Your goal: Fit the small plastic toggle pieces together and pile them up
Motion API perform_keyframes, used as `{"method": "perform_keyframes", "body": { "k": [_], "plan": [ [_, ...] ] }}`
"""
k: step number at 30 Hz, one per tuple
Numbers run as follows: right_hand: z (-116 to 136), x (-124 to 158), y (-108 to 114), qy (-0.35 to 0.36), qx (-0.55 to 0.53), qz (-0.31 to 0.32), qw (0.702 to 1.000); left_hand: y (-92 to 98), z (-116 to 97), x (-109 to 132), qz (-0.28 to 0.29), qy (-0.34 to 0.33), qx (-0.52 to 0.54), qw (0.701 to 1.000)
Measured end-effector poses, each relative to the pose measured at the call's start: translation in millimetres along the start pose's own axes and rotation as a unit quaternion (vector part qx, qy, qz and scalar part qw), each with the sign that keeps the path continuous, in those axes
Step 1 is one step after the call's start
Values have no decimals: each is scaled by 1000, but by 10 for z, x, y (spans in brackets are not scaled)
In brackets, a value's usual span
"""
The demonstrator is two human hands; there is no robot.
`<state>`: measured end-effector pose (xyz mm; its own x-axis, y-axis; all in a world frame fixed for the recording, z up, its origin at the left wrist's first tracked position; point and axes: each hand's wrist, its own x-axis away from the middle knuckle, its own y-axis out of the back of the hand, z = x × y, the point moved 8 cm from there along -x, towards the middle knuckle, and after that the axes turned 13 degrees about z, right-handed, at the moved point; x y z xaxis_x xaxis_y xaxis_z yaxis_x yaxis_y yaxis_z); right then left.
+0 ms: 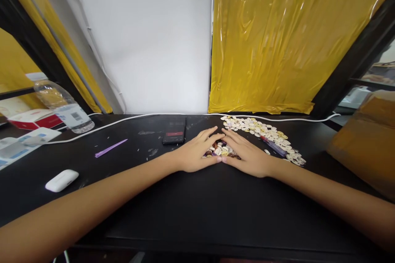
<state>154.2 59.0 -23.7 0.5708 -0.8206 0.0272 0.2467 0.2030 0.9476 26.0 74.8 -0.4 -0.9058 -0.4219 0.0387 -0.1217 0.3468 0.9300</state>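
Observation:
My left hand [199,152] and my right hand [247,152] rest on the black tabletop [197,209] with their fingers stretched out. Their thumb tips meet at the near side and the fingertips come together at the far side. Inside the ring they form lies a heap of mixed buttons [222,148], white, brown, yellow and purple. Parts of the heap are hidden under the palms and fingers. Beyond my right hand spreads a long band of mostly white buttons [257,126]. A purple-handled tool [274,146] with a red part lies against that band.
A dark phone [174,133] lies left of my left hand. Farther left are purple strips [111,148], a white earbud case [62,181], a plastic bottle [66,104] and a red box [37,119]. A white cable [138,116] runs along the back. A cardboard box [367,144] stands at right.

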Motion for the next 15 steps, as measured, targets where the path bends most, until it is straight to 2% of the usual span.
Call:
{"method": "perform_keyframes", "body": {
  "k": [7,10,13,15],
  "plan": [
    [-199,-254,99,-5,-29,-24,999,79,308,-208,-31,29,12,999],
    [-193,-211,195,10,-36,-81,996,146,279,-172,-74,19,-4,997],
    [-145,-73,351,39,-43,-163,985,233,157,-85,-123,-22,-27,992],
    [-98,12,435,65,-48,-196,977,265,90,-40,-138,-47,-41,988]
  ]
}}
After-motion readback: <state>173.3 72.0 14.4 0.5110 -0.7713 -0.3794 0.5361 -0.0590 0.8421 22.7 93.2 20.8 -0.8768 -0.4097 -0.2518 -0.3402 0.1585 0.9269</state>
